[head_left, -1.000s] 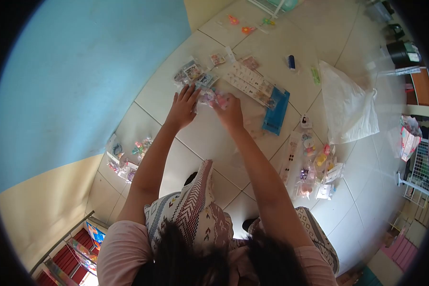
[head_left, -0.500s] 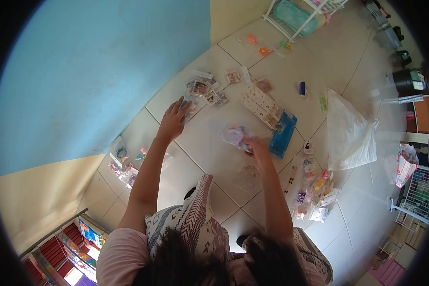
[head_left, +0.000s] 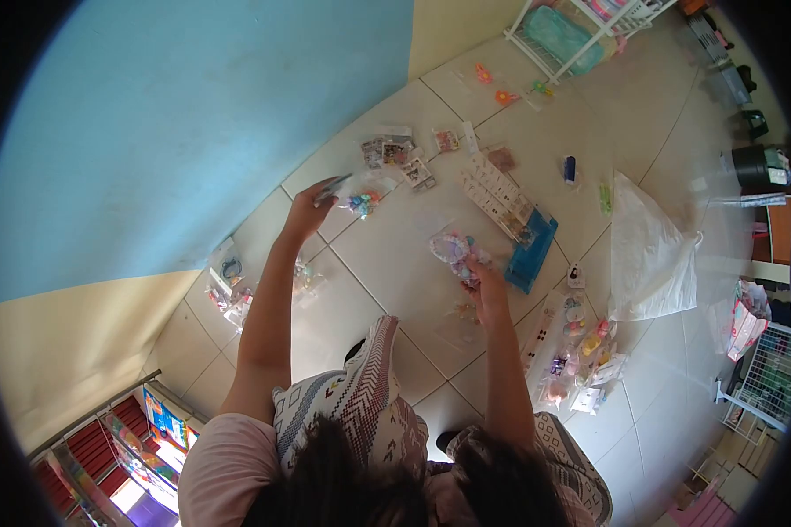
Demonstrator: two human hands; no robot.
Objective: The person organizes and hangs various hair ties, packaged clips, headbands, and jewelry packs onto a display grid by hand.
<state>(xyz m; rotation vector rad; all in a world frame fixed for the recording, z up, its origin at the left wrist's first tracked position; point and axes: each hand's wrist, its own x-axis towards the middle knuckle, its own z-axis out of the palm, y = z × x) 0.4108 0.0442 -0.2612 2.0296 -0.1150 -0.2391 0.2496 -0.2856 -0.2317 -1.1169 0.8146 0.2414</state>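
Currently the left hand (head_left: 306, 213), left of centre in the frame, pinches a small flat packet (head_left: 331, 189) in nearly closed fingers, beside a packet of colourful beads (head_left: 363, 204) on the floor (head_left: 382, 268). Right of centre, the right hand (head_left: 489, 285) has its fingers curled on a pastel beaded bundle (head_left: 453, 249), near the blue tray (head_left: 531, 255); their exact gap is unclear.

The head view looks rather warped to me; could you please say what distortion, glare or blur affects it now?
Head view: strong fisheye curve, black rounded corners; bright glare on the floor tiles near the feet; left wall unevenly lit; small packets in the right hand too soft to read.
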